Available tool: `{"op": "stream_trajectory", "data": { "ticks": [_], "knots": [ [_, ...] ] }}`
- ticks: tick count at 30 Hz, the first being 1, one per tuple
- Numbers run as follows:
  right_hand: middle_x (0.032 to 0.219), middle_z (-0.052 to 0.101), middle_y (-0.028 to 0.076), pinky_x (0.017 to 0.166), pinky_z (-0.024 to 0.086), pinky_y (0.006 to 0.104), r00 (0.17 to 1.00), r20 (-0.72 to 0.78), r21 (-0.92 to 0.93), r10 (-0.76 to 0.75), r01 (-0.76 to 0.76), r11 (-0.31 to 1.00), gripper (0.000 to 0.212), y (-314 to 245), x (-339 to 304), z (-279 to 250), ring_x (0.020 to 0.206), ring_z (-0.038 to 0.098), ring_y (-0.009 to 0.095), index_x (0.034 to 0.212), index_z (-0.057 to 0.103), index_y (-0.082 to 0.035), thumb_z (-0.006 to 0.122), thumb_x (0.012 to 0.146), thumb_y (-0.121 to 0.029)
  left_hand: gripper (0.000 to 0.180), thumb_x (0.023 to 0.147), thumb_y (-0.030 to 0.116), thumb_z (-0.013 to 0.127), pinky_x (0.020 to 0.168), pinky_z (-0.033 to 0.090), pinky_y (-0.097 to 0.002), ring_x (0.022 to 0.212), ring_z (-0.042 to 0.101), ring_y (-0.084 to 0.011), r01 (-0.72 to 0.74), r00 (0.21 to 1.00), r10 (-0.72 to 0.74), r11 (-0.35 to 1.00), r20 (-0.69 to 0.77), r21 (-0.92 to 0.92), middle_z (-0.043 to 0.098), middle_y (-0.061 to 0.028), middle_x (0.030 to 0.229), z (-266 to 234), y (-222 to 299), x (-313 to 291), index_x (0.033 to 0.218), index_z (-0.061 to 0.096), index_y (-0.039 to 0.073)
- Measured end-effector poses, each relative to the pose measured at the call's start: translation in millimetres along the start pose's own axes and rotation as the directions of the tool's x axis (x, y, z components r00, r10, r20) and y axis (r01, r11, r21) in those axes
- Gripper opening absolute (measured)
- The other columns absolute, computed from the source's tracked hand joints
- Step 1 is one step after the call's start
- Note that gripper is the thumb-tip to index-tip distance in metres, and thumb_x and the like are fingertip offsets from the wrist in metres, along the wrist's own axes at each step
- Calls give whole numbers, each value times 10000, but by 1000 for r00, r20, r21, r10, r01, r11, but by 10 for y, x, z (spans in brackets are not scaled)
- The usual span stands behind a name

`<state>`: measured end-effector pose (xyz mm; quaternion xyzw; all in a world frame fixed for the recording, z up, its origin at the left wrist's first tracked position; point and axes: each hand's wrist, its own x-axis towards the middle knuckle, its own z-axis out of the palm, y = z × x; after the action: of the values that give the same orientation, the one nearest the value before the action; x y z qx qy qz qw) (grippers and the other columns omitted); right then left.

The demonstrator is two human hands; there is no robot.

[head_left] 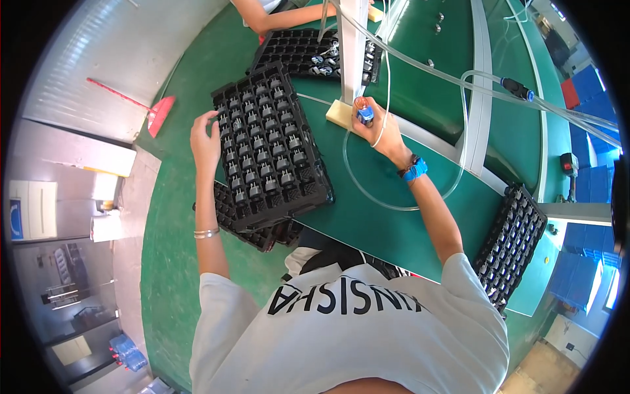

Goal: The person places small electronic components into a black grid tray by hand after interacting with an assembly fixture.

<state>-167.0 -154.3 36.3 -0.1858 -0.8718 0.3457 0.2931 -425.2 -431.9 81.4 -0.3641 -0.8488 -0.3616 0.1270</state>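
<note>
My right hand (382,131) is closed around a small upright piece with a blue body and a copper-orange top (365,115); its exact kind I cannot make out. That hand is over the green bench, beside a pale yellow block (339,114) at the foot of a white post. At the left edge of a large black tray (319,187) is my left hand (205,139), thumb and fingertips apart and nothing visibly held. Rows of small grey plug-like parts with metal pins (264,153) stand in the tray's pockets. The tray's near end overhangs the bench edge.
Below the big tray shows another black tray (226,207). A third tray (289,41) with shiny metal parts lies at the far side, near another person's arm (295,18). Clear tubing (394,207) loops across the bench. A filled tray (510,243) stands right.
</note>
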Motion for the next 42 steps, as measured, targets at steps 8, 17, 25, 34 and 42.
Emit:
{"op": "stream_trajectory", "data": {
  "ticks": [8,17,25,34,42],
  "knots": [
    [875,600,188,668,481,397,995,100,122,27,-39,992,526,-42,-37,-99,789,591,400,1085,438,-59,748,685,-204,230,807,73,585,808,445,-339,902,579,-242,-24,976,-2,993,218,116,595,-106,1013,13,-261,240,1037,589,58],
    [984,579,177,719,475,395,997,71,57,8,-12,998,548,-72,-22,-20,837,581,395,1098,450,-31,760,688,-221,185,781,81,606,785,452,-367,912,567,-298,-214,942,140,951,305,223,577,-110,941,-4,-163,403,960,595,35],
    [820,542,59,632,461,253,973,-159,439,165,-80,895,203,438,145,1,713,517,79,962,510,-3,607,799,-74,222,761,41,626,747,463,-329,820,593,-236,-187,939,125,967,320,172,587,-101,930,12,-180,466,980,588,25],
    [817,616,186,612,479,449,868,-495,-407,26,-258,876,312,1571,605,-700,723,596,376,1019,546,-64,611,786,-261,173,819,51,587,743,475,-296,830,633,-207,-106,975,86,990,204,92,617,-126,942,-63,-289,520,984,554,9],
    [852,605,173,660,462,434,851,-495,-562,-175,-159,812,288,1342,535,-898,723,569,365,980,542,-41,617,784,-238,169,871,124,559,794,432,-237,886,549,-98,275,944,-85,734,319,-621,592,-11,960,-201,1112,-153,1030,561,65]
  ]
}}
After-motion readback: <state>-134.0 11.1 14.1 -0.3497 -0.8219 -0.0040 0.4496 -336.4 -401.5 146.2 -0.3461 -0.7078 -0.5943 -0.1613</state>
